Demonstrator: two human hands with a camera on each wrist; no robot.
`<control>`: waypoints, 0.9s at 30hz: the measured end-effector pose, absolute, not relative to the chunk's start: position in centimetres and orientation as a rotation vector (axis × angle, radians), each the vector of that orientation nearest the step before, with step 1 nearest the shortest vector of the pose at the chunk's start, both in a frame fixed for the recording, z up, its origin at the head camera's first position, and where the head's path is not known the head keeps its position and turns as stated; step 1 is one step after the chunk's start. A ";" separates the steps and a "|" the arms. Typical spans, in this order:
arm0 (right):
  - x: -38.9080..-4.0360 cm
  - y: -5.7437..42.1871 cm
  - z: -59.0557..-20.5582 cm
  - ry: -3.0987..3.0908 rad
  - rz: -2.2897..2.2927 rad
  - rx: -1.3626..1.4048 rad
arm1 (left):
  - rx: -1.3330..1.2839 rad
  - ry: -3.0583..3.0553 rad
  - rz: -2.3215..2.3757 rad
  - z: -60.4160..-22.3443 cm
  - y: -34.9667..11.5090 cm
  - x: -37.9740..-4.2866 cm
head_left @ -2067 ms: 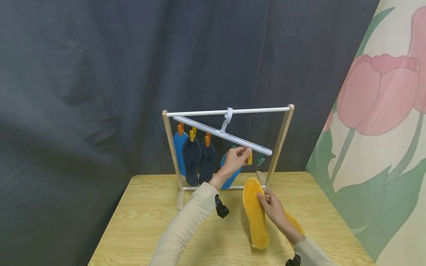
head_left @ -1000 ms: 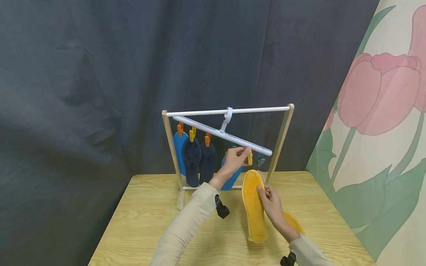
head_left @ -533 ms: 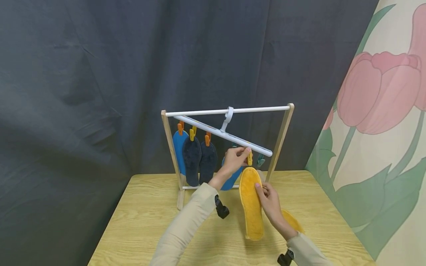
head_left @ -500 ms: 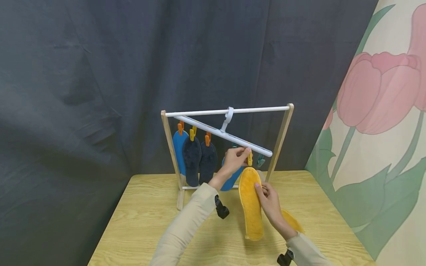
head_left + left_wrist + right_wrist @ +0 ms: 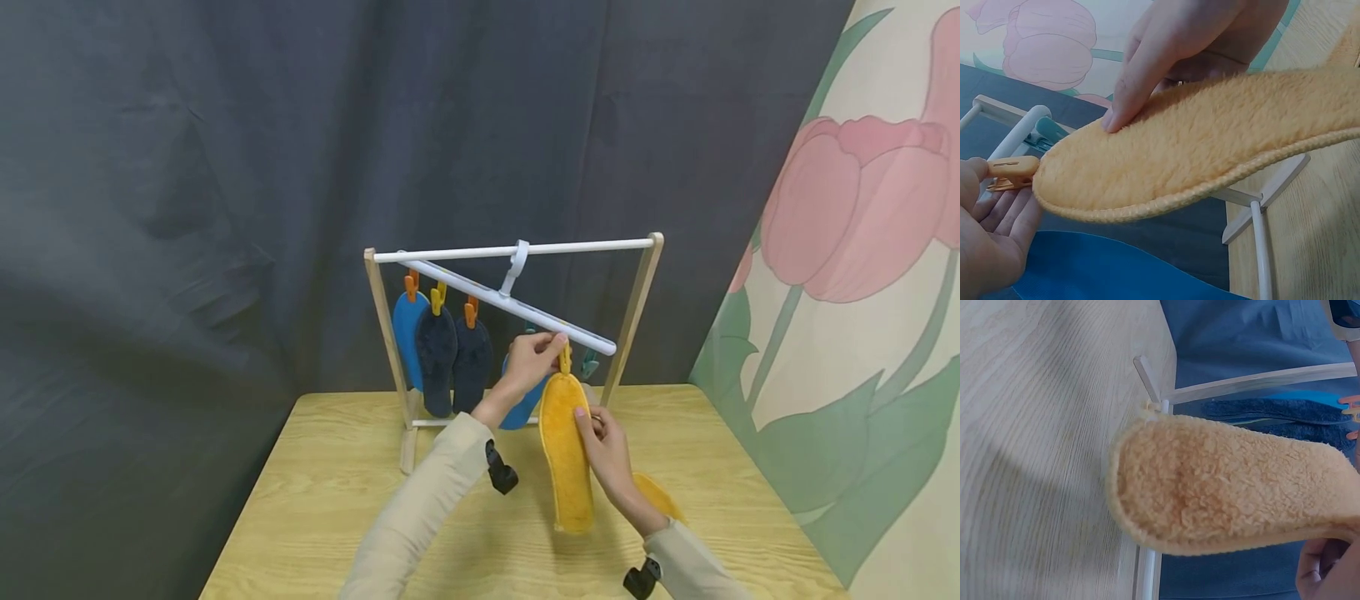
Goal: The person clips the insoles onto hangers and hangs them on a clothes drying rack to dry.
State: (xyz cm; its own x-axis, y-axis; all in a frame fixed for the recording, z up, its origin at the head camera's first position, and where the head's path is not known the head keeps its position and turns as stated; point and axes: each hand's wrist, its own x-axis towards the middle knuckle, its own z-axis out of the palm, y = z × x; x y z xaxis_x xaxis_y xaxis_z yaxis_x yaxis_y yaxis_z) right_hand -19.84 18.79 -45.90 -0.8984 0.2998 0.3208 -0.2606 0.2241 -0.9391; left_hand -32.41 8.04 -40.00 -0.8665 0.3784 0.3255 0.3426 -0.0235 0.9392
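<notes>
My left hand (image 5: 531,364) pinches a yellow clothespin (image 5: 565,358) under the lower right arm of a white hanger (image 5: 555,322). My right hand (image 5: 611,454) holds a fuzzy yellow insole (image 5: 566,467) by its right edge, thumb on the front face. The insole stands nearly upright, its rounded top against the clothespin. In the left wrist view, the clothespin (image 5: 1015,166) meets the insole's tip (image 5: 1054,178); whether the tip lies between its jaws I cannot tell. The right wrist view shows the insole's lower end (image 5: 1210,487), with that hand mostly out of frame.
The tilted hanger hooks over a rack's white bar (image 5: 585,248). From its left arm hang a blue insole (image 5: 407,333) and two navy insoles (image 5: 435,367). Another blue insole (image 5: 525,408) hangs behind my left hand. A green clothespin (image 5: 590,364) hangs far right. A second yellow insole (image 5: 662,498) lies on the table.
My right hand has raised the yellow insole slightly up and left, bringing its top to the clothespin. The hanger has shifted a little. My left hand has stayed at the clothespin.
</notes>
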 end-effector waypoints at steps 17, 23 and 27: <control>-20.4 18.9 -46.6 -2.038 1.739 -0.044 | 0.771 2.227 2.106 -40.5 8.2 -32.4; -21.3 19.4 -47.2 -2.065 1.663 -0.047 | 0.815 2.284 2.077 -40.2 8.2 -32.2; -21.5 19.4 -47.0 -2.058 1.669 -0.036 | 0.816 2.285 2.088 -40.2 8.1 -32.1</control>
